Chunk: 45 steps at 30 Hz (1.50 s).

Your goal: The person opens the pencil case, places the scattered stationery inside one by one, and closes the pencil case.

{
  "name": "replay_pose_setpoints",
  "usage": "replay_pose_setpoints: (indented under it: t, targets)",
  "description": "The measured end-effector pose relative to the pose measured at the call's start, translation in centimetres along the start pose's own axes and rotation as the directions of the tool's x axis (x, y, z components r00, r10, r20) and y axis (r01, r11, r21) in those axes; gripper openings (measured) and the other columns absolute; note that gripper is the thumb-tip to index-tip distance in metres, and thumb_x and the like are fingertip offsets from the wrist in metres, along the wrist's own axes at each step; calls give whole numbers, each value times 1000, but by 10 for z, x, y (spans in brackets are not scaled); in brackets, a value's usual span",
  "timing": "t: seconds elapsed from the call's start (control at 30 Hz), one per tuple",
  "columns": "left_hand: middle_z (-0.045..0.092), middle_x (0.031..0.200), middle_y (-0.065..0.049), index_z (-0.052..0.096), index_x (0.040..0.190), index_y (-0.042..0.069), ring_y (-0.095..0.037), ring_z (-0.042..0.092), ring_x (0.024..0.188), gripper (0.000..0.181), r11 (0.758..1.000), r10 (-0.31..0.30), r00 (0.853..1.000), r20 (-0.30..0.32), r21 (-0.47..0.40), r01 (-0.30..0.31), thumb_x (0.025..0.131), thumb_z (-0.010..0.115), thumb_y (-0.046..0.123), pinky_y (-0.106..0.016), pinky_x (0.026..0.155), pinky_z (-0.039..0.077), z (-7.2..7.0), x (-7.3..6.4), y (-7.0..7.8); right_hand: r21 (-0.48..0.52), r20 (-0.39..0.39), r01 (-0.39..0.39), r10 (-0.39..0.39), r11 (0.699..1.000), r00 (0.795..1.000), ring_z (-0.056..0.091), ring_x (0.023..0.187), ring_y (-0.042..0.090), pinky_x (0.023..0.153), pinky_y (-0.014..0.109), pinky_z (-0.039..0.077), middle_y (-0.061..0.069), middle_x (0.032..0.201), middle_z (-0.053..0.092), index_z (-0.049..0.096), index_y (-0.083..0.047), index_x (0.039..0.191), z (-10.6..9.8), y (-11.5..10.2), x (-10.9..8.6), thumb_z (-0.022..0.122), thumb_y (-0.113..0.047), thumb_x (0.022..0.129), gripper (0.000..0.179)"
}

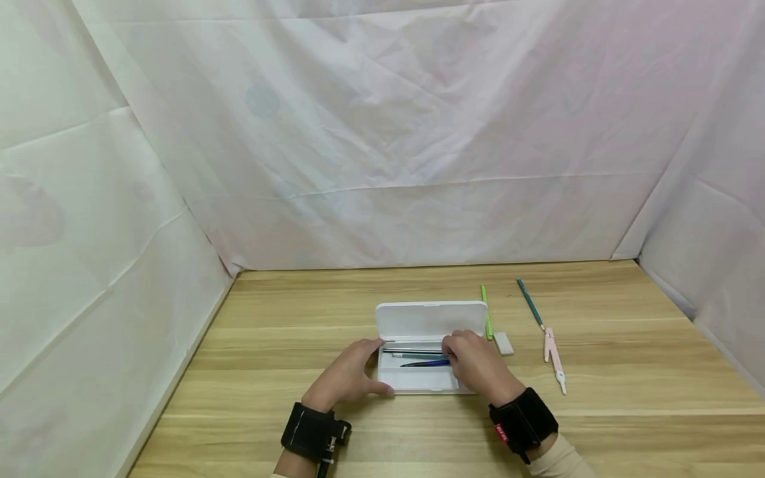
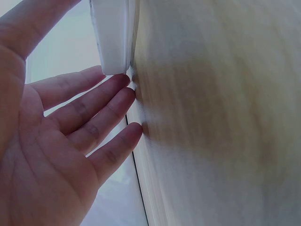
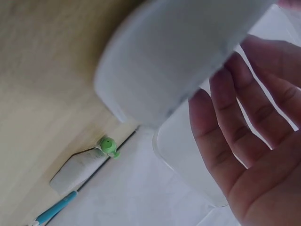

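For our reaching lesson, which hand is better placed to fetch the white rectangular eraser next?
Probably the right hand: the eraser lies near it, while the left hand is at the left end of the open white rectangular plastic case.

From here I see, on the right of the wood-grain table [image 1: 269, 345], a green pen [image 1: 489, 328] just left of a white eraser [image 1: 503, 344]; farther right, a teal pen [image 1: 529, 302] points at a pink compass [image 1: 556, 358]. Pale cloth [image 1: 382, 133] hangs left, right and far.

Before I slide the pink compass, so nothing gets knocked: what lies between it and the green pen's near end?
The head view shows a white eraser close beside the green pen, then bare wooden tabletop up to the pink compass.
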<state>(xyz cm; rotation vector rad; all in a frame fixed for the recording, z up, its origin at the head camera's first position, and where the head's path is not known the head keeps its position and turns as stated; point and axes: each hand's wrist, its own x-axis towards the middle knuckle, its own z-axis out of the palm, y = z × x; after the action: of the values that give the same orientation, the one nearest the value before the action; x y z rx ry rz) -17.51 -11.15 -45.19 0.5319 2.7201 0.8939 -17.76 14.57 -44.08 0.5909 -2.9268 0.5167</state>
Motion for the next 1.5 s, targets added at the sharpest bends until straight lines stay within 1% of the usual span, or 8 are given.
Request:
replay_pose_setpoints:
  t: [0.27, 0.47, 0.7, 0.87, 1.13, 1.3, 1.4, 1.5]
  targets:
    - [48, 148, -14, 45, 147, 5, -34, 42, 138, 94, 1000, 0, 1000, 1, -1, 0, 71, 89, 39, -50, 115, 37, 0, 0, 1, -15, 15, -16, 17, 1000, 1000, 54, 70, 10, 62, 29, 51, -4, 72, 61, 69, -11, 74, 1, 1, 0, 76, 4, 78, 17]
    - [48, 148, -14, 45, 147, 6, -33, 42, 138, 94, 1000, -1, 1000, 5, 1, 1, 71, 89, 39, -50, 115, 37, 1, 1, 2, 4, 12, -18, 18, 1000, 1000, 54, 72, 11, 61, 28, 51, -3, 74, 62, 69, -10, 76, -1, 4, -1, 78, 1, 78, 14]
    - [47, 149, -14, 45, 147, 5, -33, 42, 139, 95, 1000, -7, 1000, 9, 0, 7, 71, 89, 39, -50, 115, 37, 1, 1, 2, 33, 16, -62, 61, 998, 998, 59, 75, 14, 62, 32, 55, 4, 86, 68, 72, -6, 84, -18, 18, -4, 75, 0, 81, 7]
    - [47, 149, -14, 45, 147, 5, -33, 41, 139, 95, 1000, -13, 1000, 10, -3, 13, 71, 89, 40, -50, 115, 37, 0, -1, 2, 62, 36, -88, 86, 994, 996, 56, 71, 13, 61, 31, 53, 4, 83, 67, 71, -5, 85, -32, 30, -6, 72, -1, 83, 5]
    - [47, 149, -14, 45, 147, 5, -34, 41, 139, 95, 1000, -2, 1000, 6, -11, 2, 71, 89, 40, -51, 116, 36, -2, -1, 2, 91, 51, -135, 130, 987, 990, 57, 73, 16, 65, 35, 54, 4, 84, 67, 71, -2, 86, -46, 40, -8, 70, -4, 87, 2]
    - [47, 149, -14, 45, 147, 5, -34, 42, 139, 95, 1000, 3, 1000, 5, -3, -3, 70, 89, 40, -51, 115, 36, -1, -1, 1, 101, 36, -162, 159, 982, 987, 56, 71, 16, 62, 34, 52, 4, 81, 66, 71, -4, 83, -48, 48, -9, 72, -6, 86, 3]
    - [47, 149, -14, 45, 147, 5, -34, 42, 139, 95, 1000, 5, 1000, 5, -5, -5, 70, 89, 40, -51, 115, 36, -1, -1, 1, 104, 30, -161, 159, 981, 987, 55, 70, 16, 61, 32, 50, 4, 81, 65, 70, -6, 81, -46, 54, -9, 72, -7, 86, 5]
    - [48, 148, -14, 45, 147, 5, -34, 42, 138, 95, 1000, 8, 1000, 6, -6, -8, 70, 89, 40, -51, 115, 36, 0, 0, 1, 106, 25, -164, 162, 981, 986, 58, 73, 16, 63, 34, 52, 5, 84, 67, 71, -6, 82, -44, 60, -9, 71, -7, 86, 4]
